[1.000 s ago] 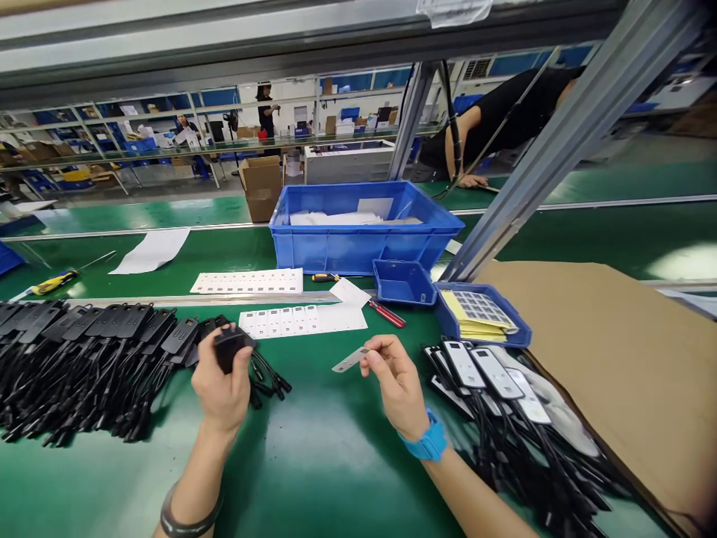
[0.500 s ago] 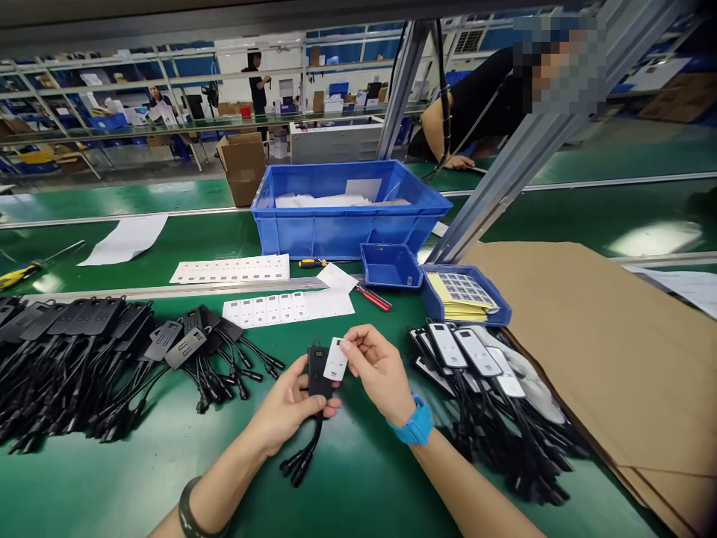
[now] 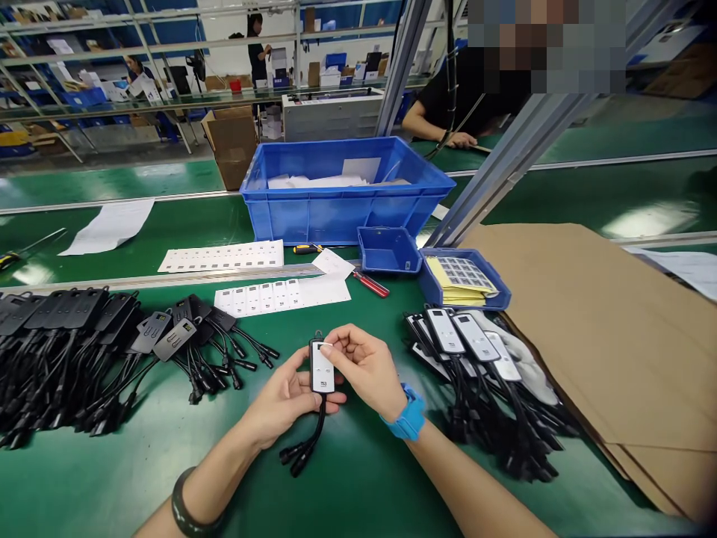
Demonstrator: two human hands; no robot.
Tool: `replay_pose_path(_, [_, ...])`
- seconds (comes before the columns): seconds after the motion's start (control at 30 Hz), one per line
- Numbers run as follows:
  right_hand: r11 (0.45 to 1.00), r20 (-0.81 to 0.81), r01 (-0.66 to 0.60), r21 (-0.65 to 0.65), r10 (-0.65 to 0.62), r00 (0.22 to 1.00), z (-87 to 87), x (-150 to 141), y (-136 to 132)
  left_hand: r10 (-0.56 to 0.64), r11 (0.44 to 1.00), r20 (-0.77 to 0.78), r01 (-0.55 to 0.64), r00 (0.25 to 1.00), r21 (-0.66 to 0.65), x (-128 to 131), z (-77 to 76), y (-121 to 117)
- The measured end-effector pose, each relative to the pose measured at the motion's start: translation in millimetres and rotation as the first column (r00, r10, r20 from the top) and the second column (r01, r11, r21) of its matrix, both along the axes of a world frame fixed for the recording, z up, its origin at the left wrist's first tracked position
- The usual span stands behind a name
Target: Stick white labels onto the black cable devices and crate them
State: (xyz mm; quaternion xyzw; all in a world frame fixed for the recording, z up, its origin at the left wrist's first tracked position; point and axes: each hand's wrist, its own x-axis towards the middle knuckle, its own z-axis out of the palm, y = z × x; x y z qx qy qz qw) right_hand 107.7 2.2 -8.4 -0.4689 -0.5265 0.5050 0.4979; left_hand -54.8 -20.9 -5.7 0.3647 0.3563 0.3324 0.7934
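- Green workbench (image 3: 358, 486) across the foreground; beyond it, shelving (image 3: 224, 33) and a few people working in the background.
- Centre, just above the bench: a small black device (image 3: 312, 353), upright, its two-ended cable (image 3: 321, 422) hanging down towards me.
- My left hand (image 3: 280, 400) grips the device from the side and below, thumb near its lower end.
- My right hand (image 3: 364, 366), with a blue wristband (image 3: 411, 415), pinches the upper part of a white label (image 3: 323, 375) against the device's face; I cannot tell whether it is stuck down.
- To my left: a heap of black devices with cables (image 3: 67, 321).
- To my right: devices bearing white labels (image 3: 476, 340), beside brown cardboard (image 3: 605, 336).
- Ahead: a partly used label sheet (image 3: 330, 291), a red screwdriver (image 3: 370, 284) and a large blue bin (image 3: 341, 217) containing white papers (image 3: 314, 181).
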Motion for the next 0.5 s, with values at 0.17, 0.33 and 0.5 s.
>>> replay_pose_path(0.17, [1.000, -0.005, 0.014, -0.010, -0.014, 1.000, -0.5, -0.4, -1.4, 0.012, 1.000, -0.016, -0.012, 1.000, 0.006, 1.6, 0.9, -0.9])
replay_pose_path(0.33, [0.998, -0.003, 0.065, -0.011, -0.065, 0.998, -2.3, -2.1, -2.3, 0.012, 0.998, -0.063, -0.008, 0.998, 0.060, 3.0, -0.9, -2.2])
replay_pose_path(0.5, [0.996, -0.009, 0.085, -0.022, -0.085, 0.996, -2.5, -3.1, -1.9, 0.004, 0.997, -0.080, 0.003, 0.997, 0.082, 3.4, 0.7, -2.6])
